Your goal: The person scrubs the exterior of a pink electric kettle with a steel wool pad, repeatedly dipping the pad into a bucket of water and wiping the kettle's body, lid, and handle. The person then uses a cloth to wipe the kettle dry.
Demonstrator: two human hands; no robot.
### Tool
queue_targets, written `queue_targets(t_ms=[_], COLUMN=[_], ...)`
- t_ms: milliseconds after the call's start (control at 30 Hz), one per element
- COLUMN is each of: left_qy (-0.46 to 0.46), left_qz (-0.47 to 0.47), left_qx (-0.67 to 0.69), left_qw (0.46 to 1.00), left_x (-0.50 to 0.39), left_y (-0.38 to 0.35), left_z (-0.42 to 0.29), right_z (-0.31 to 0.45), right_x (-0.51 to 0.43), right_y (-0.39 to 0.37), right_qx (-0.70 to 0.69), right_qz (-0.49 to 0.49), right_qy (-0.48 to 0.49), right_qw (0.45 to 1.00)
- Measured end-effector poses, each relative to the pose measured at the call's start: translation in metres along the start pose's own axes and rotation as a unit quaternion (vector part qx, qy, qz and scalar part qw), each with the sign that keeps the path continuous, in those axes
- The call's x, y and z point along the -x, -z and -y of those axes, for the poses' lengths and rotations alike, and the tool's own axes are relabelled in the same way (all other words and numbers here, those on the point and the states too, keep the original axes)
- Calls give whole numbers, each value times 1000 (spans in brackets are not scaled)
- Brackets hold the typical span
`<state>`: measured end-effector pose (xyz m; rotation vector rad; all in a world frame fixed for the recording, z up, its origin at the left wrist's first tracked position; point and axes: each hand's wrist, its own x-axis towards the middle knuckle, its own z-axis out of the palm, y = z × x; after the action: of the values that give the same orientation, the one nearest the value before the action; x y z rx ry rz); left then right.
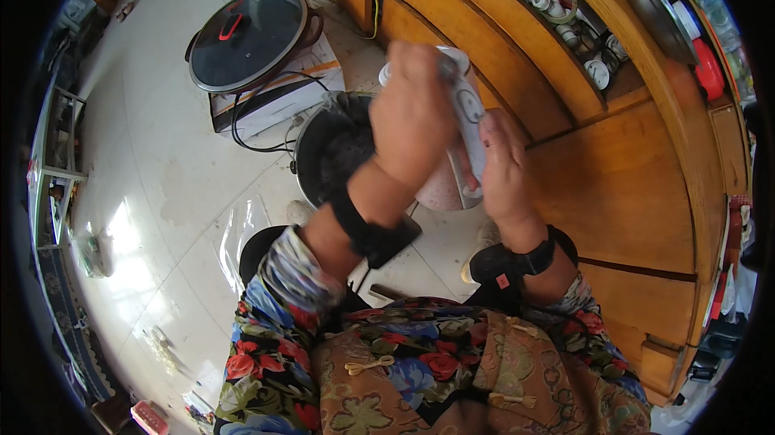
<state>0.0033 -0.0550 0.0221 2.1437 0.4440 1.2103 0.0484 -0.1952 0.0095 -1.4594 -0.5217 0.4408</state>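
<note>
My right hand (505,162) holds a long white plastic piece, which looks like a power strip (469,109), by its lower right side. One finger shows beneath it. My left hand (412,111) is blurred, its fingers curled at the strip's upper end by a small greyish thing; whether it grips anything is hidden. Just under the hands stands a pale pink container (436,191) with white parts at its top, partly covered by the strip and hands. To its left is a round bin (307,178) with a dark lining, partly behind my left forearm.
An electric pan (248,35) with a glass lid sits on a cardboard box (278,105), its black cable hanging down. Wooden drawers (460,17) and a cabinet door (611,187) rise at the right. An open drawer holds tape and plugs (596,72). Clear plastic (242,241) lies on the tiled floor.
</note>
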Motion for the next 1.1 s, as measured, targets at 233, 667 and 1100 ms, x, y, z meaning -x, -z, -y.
queue_targets(t_ms=[233,667,1100], left_qy=[40,124,-328], left_qz=[57,0,106], left_qx=[24,124,35], left_qw=[997,985,938], left_x=[-2,9,19], left_y=[1,10,-6], left_z=[-5,47,21], right_z=[3,22,28], right_x=[-2,-22,-11], right_y=[-2,30,26], right_qx=[59,-107,-85], right_qz=[6,-12,-20], right_qy=[35,-32,-27], right_qw=[998,994,996])
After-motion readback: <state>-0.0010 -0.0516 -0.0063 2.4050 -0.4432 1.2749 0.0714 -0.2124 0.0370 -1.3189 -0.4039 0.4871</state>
